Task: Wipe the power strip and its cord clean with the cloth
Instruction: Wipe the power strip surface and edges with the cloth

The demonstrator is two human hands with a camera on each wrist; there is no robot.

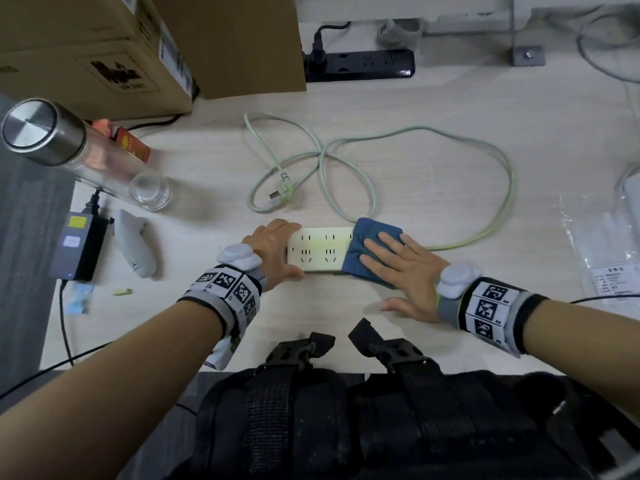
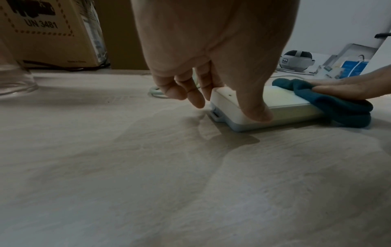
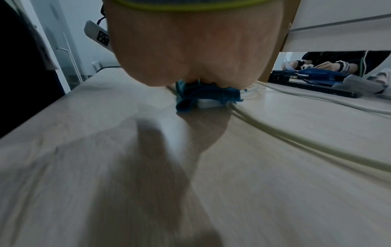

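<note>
A cream power strip [image 1: 320, 249] [image 2: 273, 107] lies flat on the pale wood desk, sockets up. My left hand [image 1: 273, 249] [image 2: 213, 93] grips its left end, thumb on the near side and fingers on the far side. A folded blue cloth [image 1: 370, 251] [image 2: 330, 102] [image 3: 203, 95] covers the strip's right end. My right hand [image 1: 398, 268] [image 3: 186, 50] presses flat on the cloth with straight fingers. The strip's pale green cord [image 1: 450, 143] [image 3: 296, 137] leaves the right end and loops over the desk behind, ending in a plug [image 1: 282, 188].
Cardboard boxes [image 1: 104, 53] stand at the back left, a black power strip [image 1: 360, 64] behind. A tilted glass bottle [image 1: 79, 150], a power adapter [image 1: 78, 244] and a white controller [image 1: 135, 247] lie to the left. Plastic bags [image 1: 606, 244] sit at the right edge.
</note>
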